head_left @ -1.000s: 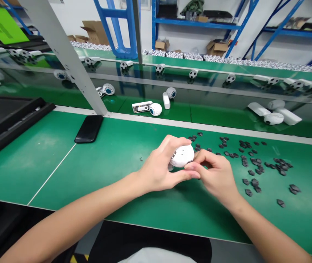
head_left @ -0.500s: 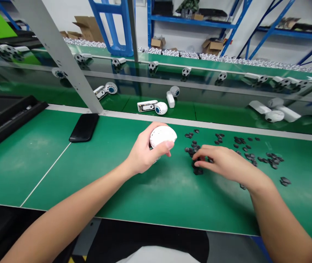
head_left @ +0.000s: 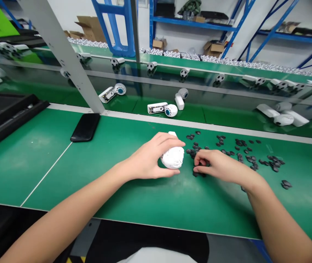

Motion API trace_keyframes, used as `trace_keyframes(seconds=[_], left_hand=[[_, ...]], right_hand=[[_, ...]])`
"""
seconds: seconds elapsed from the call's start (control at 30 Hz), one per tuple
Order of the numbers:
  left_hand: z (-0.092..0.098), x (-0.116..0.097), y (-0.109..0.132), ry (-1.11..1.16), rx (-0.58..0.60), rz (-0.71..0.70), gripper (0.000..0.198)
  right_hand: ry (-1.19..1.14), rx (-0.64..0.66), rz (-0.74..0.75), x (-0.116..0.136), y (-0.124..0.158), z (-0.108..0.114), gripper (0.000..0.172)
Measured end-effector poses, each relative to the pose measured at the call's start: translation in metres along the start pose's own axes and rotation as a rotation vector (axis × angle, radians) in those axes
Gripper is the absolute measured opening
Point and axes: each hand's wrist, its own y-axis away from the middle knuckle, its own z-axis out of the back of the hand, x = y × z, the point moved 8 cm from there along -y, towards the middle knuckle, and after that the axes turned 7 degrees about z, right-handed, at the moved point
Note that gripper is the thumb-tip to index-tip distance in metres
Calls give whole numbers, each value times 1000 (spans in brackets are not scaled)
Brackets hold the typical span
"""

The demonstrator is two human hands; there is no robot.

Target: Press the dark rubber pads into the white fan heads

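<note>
**White plastic shell (head_left: 173, 157): light, but I wouldn't trust the grip**

Left hand (head_left: 149, 157) has it wrapped up, fingers over the top and thumb along the near side. The shell sits between both hands, and I can't tell if it's touching the green tabletop (head_left: 35, 171) or just above it. It looks like thin moulded plastic, so my guess is very light and stiff, but it could crack or scuff if squeezed hard. The smooth rounded surface might be a bit slippery, so I'd hold it around the fat middle, not by the narrow tab sticking out the far end.

Right hand (head_left: 216, 166) is curled narrow, its fingertips (head_left: 199, 160) down among a loose scatter of small dark rubbery pieces (head_left: 250, 159). Can't tell if it's actually pinching one. They look matte, irregular and probably a little grippy, but they're small enough to need fingertips.

A black phone (head_left: 85, 127) lies flat off to the left. Past a glass panel (head_left: 227, 91), there's an opened white housing (head_left: 157, 108) beside a round white unit (head_left: 170, 110).
</note>
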Motion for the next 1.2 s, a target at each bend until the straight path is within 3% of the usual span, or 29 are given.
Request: trace_keyframes(seconds=[0.13,0.23,0.33,0.47,0.67,0.83,0.93,1.03,1.2], left_hand=[[-4,11,2,-72,-62,223,72],[-15,21,6,131,-24,407,72],[-24,23,8,317,-49,431,70],[-28,31,10,344,-136,442,65],[-36,35,10,234,-103,472,67],[-36,30,11,216,-53,486,73],[-36,28,11,239,-1,488,87],[-38,29,12,220,3,533,96],[-43,32,14,212,-40,590,89]], right_hand=[[-201,25,1,9,0,-2,18],[-407,48,3,17,0,-6,17],[-540,21,-16,19,-1,-8,26],[-563,-132,-11,23,-1,-3,30],[-689,-478,14,39,-3,-3,24],[-482,-579,73,52,-5,-4,20],[-331,-612,112,56,-3,-1,17],[-236,-650,154,58,-2,-2,22],[-137,-626,210,59,-8,-8,41]])
